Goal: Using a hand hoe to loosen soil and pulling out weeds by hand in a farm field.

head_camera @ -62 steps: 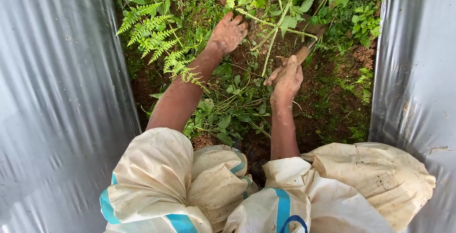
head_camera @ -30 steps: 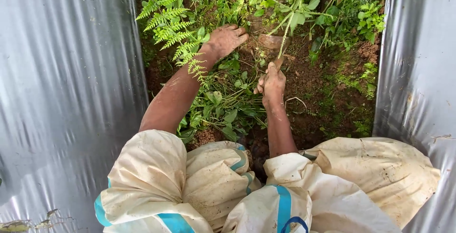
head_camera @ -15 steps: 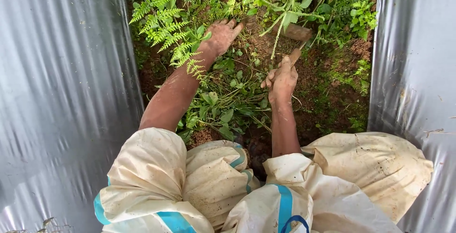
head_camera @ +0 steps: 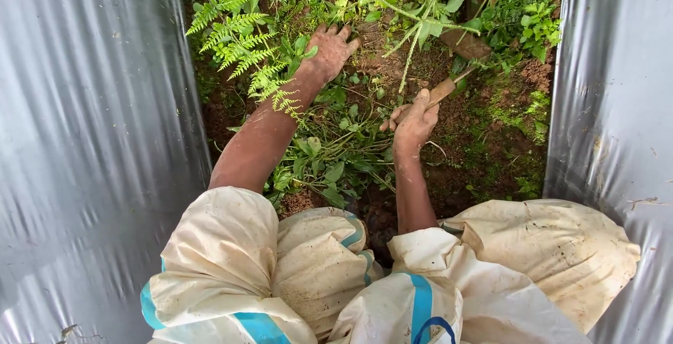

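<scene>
Wooden and mud-smeared, the handle of a small digging tool (head_camera: 443, 91) sits clenched in the right hand (head_camera: 413, 121), running up and away from the fist toward its soil-caked blade, which lies on the earth just beyond the hand, under a leaning green stem (head_camera: 413, 42). The right forearm comes straight up from the lap, wrist bent slightly, knuckles upward. To the left of the tool, and a little farther out, the left hand (head_camera: 329, 51) lies palm-down with fingers spread on the weeds and soil; it is not closed round anything. Its arm stretches out long, crossing a fern frond (head_camera: 242, 39). Low leafy weeds (head_camera: 333, 154) fill the ground between the tool and the person's cream, blue-striped clothing (head_camera: 315, 274). Shiny grey sheeting (head_camera: 91, 140) flanks the plot on both sides.
</scene>
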